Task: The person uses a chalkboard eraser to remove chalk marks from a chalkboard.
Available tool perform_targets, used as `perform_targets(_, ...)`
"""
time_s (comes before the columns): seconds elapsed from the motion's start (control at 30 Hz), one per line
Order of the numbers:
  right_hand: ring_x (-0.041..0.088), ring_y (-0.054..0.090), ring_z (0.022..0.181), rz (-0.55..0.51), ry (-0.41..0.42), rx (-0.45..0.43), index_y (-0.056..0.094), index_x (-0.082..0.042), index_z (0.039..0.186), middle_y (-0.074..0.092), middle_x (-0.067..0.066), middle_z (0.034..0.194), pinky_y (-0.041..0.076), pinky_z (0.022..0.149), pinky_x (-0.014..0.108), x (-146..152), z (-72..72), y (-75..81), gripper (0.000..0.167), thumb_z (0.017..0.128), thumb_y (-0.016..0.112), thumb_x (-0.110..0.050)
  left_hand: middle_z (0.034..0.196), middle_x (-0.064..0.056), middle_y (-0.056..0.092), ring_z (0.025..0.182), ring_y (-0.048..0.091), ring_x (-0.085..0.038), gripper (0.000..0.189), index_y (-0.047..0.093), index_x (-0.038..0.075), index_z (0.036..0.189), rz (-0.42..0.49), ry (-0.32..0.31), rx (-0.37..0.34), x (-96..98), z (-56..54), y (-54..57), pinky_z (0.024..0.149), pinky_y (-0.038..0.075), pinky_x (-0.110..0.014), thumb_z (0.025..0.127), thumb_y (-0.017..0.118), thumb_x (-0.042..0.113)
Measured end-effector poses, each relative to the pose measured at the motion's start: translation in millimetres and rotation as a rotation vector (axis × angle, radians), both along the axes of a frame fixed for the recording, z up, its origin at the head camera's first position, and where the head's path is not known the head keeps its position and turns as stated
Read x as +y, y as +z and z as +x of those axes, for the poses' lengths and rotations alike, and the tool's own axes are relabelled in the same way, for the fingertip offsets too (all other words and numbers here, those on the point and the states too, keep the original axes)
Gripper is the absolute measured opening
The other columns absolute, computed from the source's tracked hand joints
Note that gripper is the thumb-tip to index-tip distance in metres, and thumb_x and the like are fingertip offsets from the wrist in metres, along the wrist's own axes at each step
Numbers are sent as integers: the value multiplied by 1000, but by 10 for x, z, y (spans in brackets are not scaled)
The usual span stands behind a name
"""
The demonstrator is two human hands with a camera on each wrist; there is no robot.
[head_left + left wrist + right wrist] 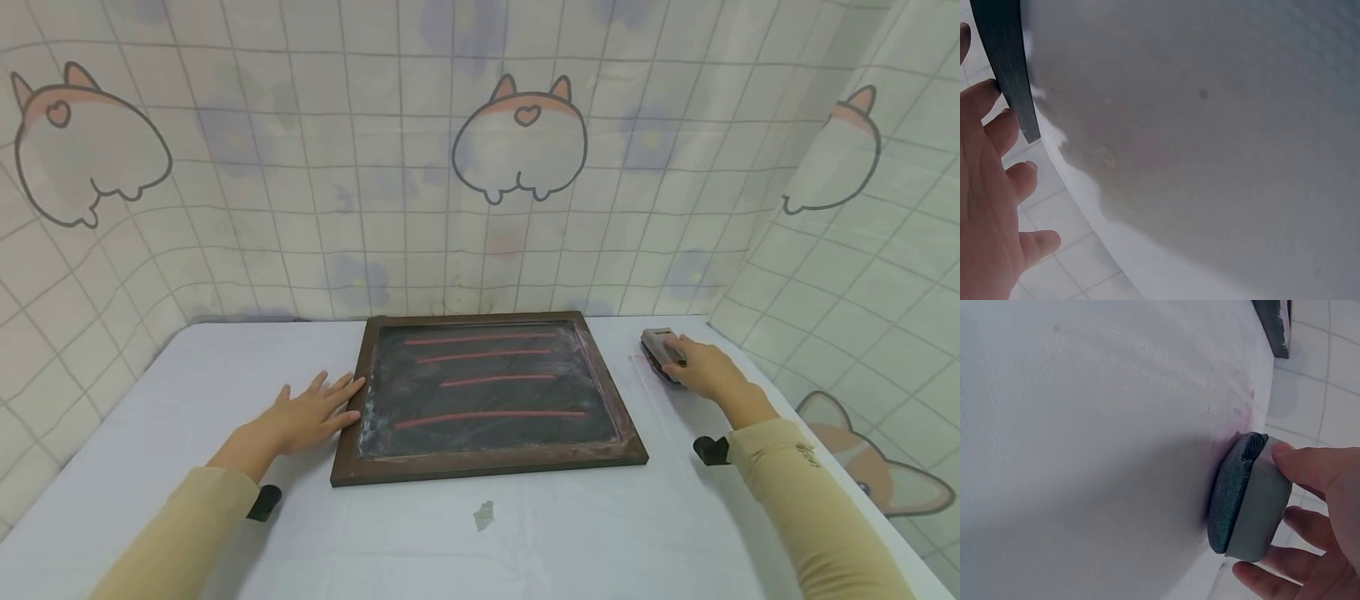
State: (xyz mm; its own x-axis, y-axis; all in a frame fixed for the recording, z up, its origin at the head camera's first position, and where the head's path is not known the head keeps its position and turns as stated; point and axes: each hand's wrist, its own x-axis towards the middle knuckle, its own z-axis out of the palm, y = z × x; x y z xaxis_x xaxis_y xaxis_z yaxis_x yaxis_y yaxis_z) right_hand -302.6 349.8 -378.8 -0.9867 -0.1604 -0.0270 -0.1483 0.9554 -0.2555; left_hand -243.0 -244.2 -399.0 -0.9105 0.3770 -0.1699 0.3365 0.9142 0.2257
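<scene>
1. Sleeves (817, 508), two, pale yellow: mine, nearest the eye, reaching in from the lower corners.
2. Wall cloth (420, 225), printed with a grid and cartoon animals: behind and to both sides.
3. Table (585, 533), white: beneath all entries below.
4. Chalkboard (517, 396), dark, brown-framed: lying flat between my hands.
5. Left hand (300, 421): at the board's left edge, fingers spread, tips touching the frame. In my judgement, light, even contact there would steady the board; I should keep clear of the dark surface.
6. Right hand (708, 373): curled about the eraser, pinching it, thumb on one side, fingertips on the other.
7. Eraser (657, 343), grey-backed: to the right of the board, apart from it. Its dark padded face (1227, 506) is turned towards the table; whether all of it touches I cannot tell. My hold serves best, I judge, kept to the hard back, the face free and level, the wrist loose.
8. Red lines (491, 414), four: running side to side across the board.
9. Pink smear (1235, 419), faint: on the table, just beside the eraser.
10. Grey patch (483, 515), small, irregular: on the table, near the board's front edge.
</scene>
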Motion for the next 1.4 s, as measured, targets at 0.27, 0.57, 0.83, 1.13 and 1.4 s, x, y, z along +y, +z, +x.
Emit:
perform_targets(0.27,62,42,130,20,-93,-32,37,5,154,31,40,152,42,100,70,-40,-39,-45,62,101,63,-15,168,-14,24,151,16,-50,71,27,13,164,-40,-21,16,43,5,13,109,7,-82,108,40,55)
perform_targets(0.57,49,59,99,-15,-69,50,49,4,147,41,43,143,51,78,54,-8,-36,-97,52,97,59,-5,168,-15,23,151,18,-50,70,27,13,164,-52,-29,25,61,15,-13,109,8,-81,108,42,54)
perform_targets(0.83,22,38,57,-72,-10,166,51,3,146,47,46,133,36,52,33,6,-8,-81,51,95,58,-2,168,-14,22,150,17,-50,72,26,13,164,-45,-23,15,58,32,8,109,8,-81,108,41,55)
perform_targets(1.13,18,35,54,-99,139,302,57,5,140,50,28,144,35,53,34,-37,59,40,50,91,60,2,168,-14,22,150,16,-51,73,25,14,164,-46,-15,12,35,22,14,109,7,-81,107,40,57)
perform_targets(1.4,24,49,68,-94,224,386,61,4,138,56,25,142,40,61,37,-162,158,132,48,90,63,2,169,-14,21,151,16,-51,74,24,14,164,-50,-11,1,31,23,12,109,7,-82,107,40,57)
